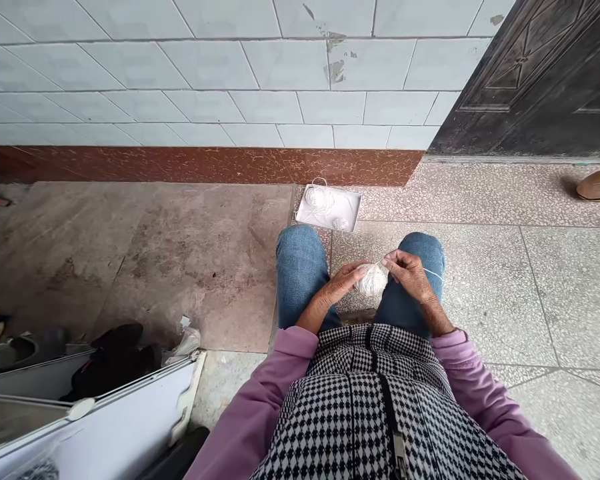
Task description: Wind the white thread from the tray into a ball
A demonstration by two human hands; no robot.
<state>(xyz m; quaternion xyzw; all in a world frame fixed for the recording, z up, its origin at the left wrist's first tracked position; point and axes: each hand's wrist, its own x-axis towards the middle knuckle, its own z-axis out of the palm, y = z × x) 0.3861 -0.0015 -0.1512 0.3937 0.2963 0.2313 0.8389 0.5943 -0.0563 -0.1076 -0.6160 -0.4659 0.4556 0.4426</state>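
Head view: person seated, knees point(300, 257) apart, both hands in front of the lap. White yarn ball point(371, 283) sits between the thighs, near side of the scene's middle, just right of centre. Left hand point(344, 281) holds the ball from its left, fingers curved along the far-left side. Right hand point(409, 275) narrow, thumb and fingertips pinched together at the ball's far-right edge, apparently on yarn; exact grip too small to tell. White strand point(433, 274) runs from beside the right hand across the right knee.

Far of the knees, on the floor point(480, 293) close to the wall point(205, 107): shallow white tray point(349, 201). Contents: larger loose yarn coil point(317, 198) at far left, smaller yarn bundle point(340, 223) at near right. One loop of the larger coil rises beyond the tray's far rim.

Far right: dark door point(530, 87), tan shoe point(599, 185). Near left: white rack point(145, 407) with dark footwear point(115, 363).
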